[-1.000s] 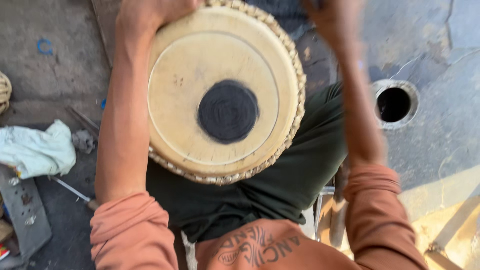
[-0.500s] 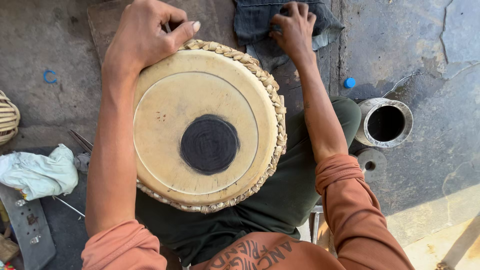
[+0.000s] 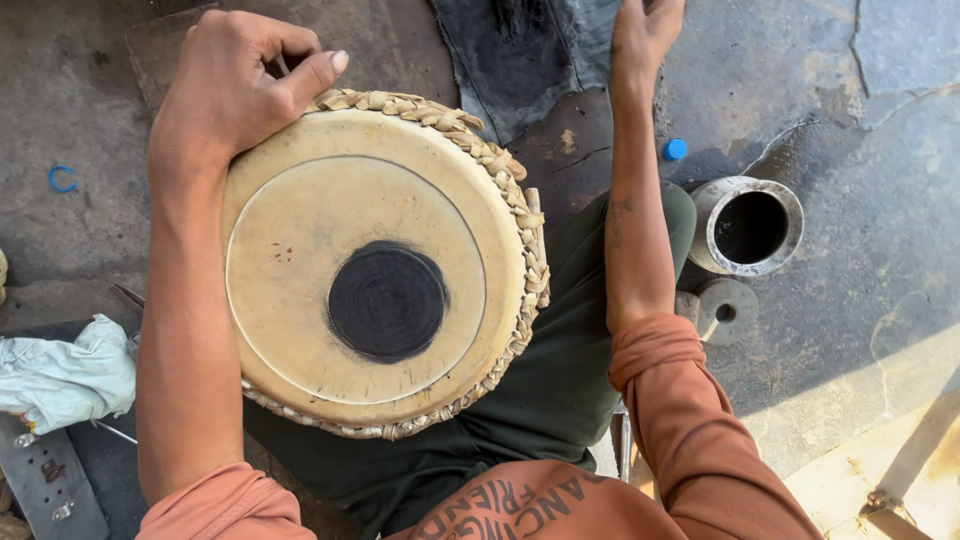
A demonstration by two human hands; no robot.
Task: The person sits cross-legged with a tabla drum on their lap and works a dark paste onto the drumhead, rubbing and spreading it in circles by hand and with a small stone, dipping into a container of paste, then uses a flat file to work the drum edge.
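Drum steadied on the lap
Left hand point(image 3: 235, 85) grips the heavy, stiff drum point(image 3: 385, 270) at its braided rim; right hand point(image 3: 645, 30) presses open on dark cloth point(image 3: 530, 55).

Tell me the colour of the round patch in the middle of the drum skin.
Black: the round patch on the cream drum skin, in the head view.

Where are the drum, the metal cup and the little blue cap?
drum point(image 3: 300, 240): head view, on its pale skin beside the black spot.
metal cup point(image 3: 790, 215): head view, on its rim.
blue cap point(image 3: 675, 150): head view, on its top.
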